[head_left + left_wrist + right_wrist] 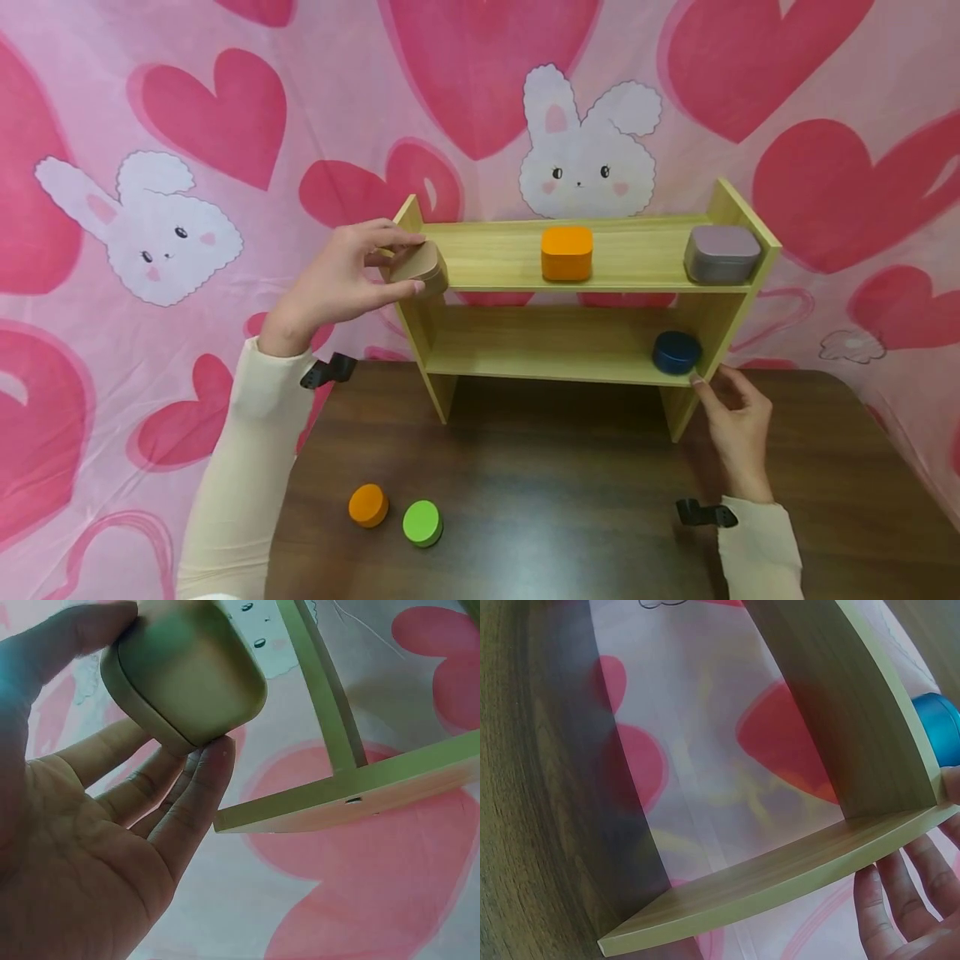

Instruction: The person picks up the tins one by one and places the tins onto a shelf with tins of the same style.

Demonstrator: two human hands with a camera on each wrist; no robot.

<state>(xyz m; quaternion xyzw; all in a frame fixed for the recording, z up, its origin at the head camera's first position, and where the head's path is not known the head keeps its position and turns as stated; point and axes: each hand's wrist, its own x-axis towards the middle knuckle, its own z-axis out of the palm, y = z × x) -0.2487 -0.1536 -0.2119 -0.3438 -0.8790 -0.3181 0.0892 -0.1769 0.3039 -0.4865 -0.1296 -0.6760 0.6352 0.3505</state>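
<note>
The left hand (339,273) pinches the beige tin (425,265) near the upper left corner of the wooden shelf (487,254); the right hand (738,429) grips its right edge. If the pinch loosens too early, the tin may fall over the front edge.

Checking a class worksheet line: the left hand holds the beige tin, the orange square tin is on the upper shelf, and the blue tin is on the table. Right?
No: the head view shows the blue tin on the lower shelf, not the table. The left hand holds the beige tin, and the orange square tin is on the upper shelf.
</note>
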